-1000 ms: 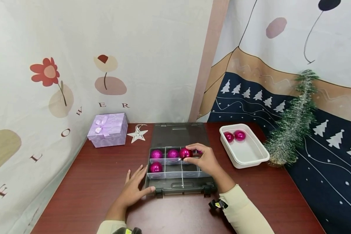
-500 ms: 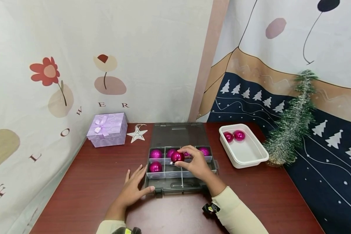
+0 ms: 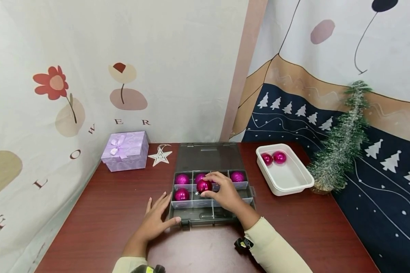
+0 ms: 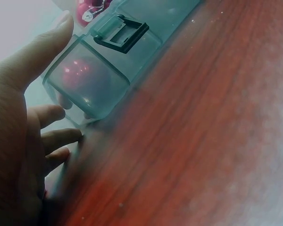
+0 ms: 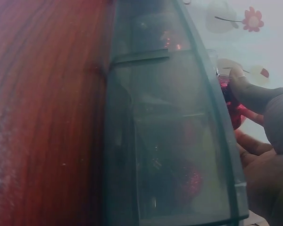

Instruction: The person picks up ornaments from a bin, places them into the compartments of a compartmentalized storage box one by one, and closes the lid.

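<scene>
My right hand (image 3: 225,192) pinches a shiny magenta Christmas ball (image 3: 204,185) between thumb and fingers, over the middle row of a clear divided box (image 3: 191,214). In the right wrist view the held ball (image 5: 233,106) shows just above the box wall. The box's back row has glittery magenta balls (image 3: 182,179), partly hidden by the right hand. A shiny ball (image 3: 182,194) sits in the middle row's left compartment. My left hand (image 3: 156,220) rests at the box's left front corner, fingers spread; the left wrist view shows its thumb by the latch (image 4: 122,35).
The box lid (image 3: 210,157) lies back behind it. To the right stands a white tray (image 3: 290,180) with two shiny magenta balls (image 3: 279,157), beside a small frosted tree (image 3: 341,151). A lilac gift box (image 3: 126,151) and a white star (image 3: 161,156) are at the back left.
The right hand has carried the held ball left and slightly toward the front, from the back row to over the middle row. My left hand has stayed in place.
</scene>
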### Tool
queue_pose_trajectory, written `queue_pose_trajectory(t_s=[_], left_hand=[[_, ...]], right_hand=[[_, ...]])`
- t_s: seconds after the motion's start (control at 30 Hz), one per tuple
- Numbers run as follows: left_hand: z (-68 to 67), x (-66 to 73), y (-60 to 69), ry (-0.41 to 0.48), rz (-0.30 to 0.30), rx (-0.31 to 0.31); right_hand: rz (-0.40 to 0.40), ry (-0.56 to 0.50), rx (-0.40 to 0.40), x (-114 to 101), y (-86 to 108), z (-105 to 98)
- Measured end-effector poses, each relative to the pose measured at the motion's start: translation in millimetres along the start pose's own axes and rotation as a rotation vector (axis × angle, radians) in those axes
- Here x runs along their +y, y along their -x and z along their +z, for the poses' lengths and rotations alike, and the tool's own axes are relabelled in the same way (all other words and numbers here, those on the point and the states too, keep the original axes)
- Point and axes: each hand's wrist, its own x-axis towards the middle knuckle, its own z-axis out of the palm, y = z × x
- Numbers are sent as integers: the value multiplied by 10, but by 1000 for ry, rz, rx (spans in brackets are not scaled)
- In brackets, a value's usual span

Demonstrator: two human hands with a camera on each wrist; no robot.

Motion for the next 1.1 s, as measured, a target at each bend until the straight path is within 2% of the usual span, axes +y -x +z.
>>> queue_pose_trajectory(t_s=[0.2,0.37,0.7,1.1], left_hand=[[-6,5,0,6,7,6],[1,10,-4,5,4,0],[5,14,4,3,8,3],[3,6,0,0,13,6]], right_hand=[[-25,78,-5,41,11,36],[-10,111,-10,50,21,53],[51,115,-37,28,41,97],[76,172,-58,41,50,149]])
